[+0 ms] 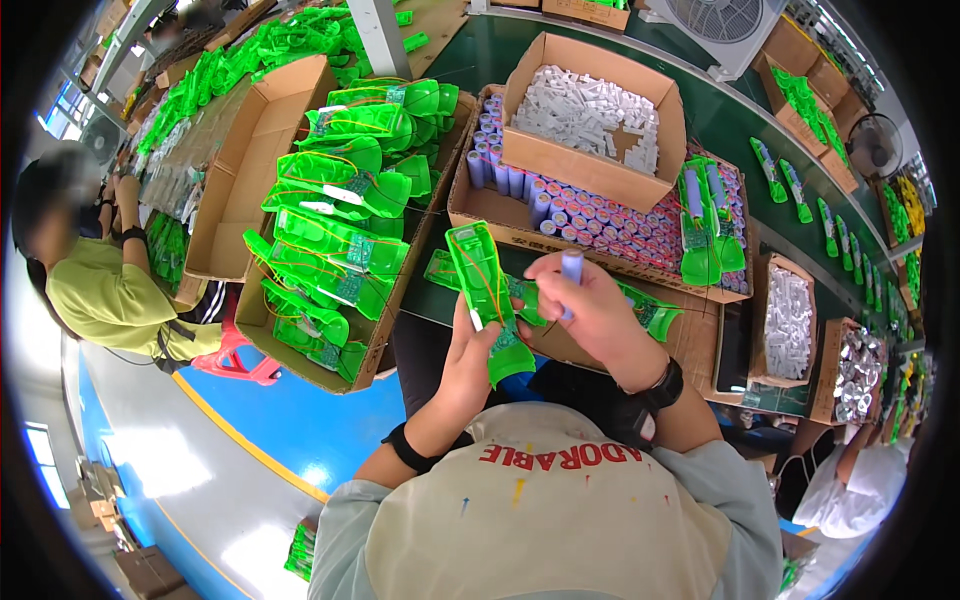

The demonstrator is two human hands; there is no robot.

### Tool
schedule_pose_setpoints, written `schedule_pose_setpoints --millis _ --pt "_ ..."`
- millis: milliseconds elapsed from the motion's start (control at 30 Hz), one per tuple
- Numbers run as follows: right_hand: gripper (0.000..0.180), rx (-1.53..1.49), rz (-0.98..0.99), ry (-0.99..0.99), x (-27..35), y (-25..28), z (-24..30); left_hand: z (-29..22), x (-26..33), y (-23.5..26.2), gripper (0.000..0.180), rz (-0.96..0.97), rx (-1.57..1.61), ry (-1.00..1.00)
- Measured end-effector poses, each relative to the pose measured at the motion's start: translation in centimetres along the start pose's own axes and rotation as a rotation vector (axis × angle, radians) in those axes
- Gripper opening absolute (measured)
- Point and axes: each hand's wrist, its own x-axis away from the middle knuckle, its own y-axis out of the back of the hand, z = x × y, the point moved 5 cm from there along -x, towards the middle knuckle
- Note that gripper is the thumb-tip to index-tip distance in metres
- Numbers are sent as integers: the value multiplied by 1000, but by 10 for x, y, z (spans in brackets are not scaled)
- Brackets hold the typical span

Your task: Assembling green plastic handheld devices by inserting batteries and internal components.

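Loose wires and a bare cell are the weak points

The shell [485, 280] is held tilted above the bench [425, 300], its hollow side up, with the left hand's [468, 355] fingers grasping its lower part. The right hand's [590, 305] fingers are closed around a cell [571, 270], just beside the shell but apart from it.

The likeliest trouble is the wires [480, 262]: they loop freely over the hollow, so a cell pressed in carelessly could trap one beneath it or strain a joint. The cell could also go in the wrong way round; its end marks are too small to read here, and the grip covers much of its side.

A slip is possible too. The cell is smooth and round, and a loosened grip could drop it among the spare shells [650, 312] below the hands. The shell, held at one end only, might twist under a push.

Space is tight. Two filled shells [702, 225] lie over the corner of the cell carton [600, 255], where a knock could tip them off. The white pieces' box [590, 168] rests on that same carton, so a bump there might shift it.
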Motion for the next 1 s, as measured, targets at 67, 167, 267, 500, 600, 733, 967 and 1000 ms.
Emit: schedule_pose_setpoints --millis 67,167,267,500,600,733,967,1000 --pt "24 515 -181 3 1 -14 5 2 -1 -4 48 27 -35 -15" --pt "27 638 -219 106 -6 -10 0 -3 -3 -14 54 -2 -238 -127" --pt "24 700 -279 154 -7 -9 0 -3 -4 -15 52 34 -454 -165" --pt "14 1007 -296 466 4 -21 10 -4 -7 -14 47 21 -559 -307" --pt "11 1105 -201 554 10 -32 9 -12 -8 -15 45 -48 -483 -326" --pt "14 1352 -63 737 18 -52 13 -23 -15 -13 36 -48 -303 -362" --pt "15 1500 27 826 22 -59 8 -29 -15 -15 33 -100 -109 -214" --pt "15 1500 26 825 22 -59 8 -29 -15 -14 35 -105 -68 -193"
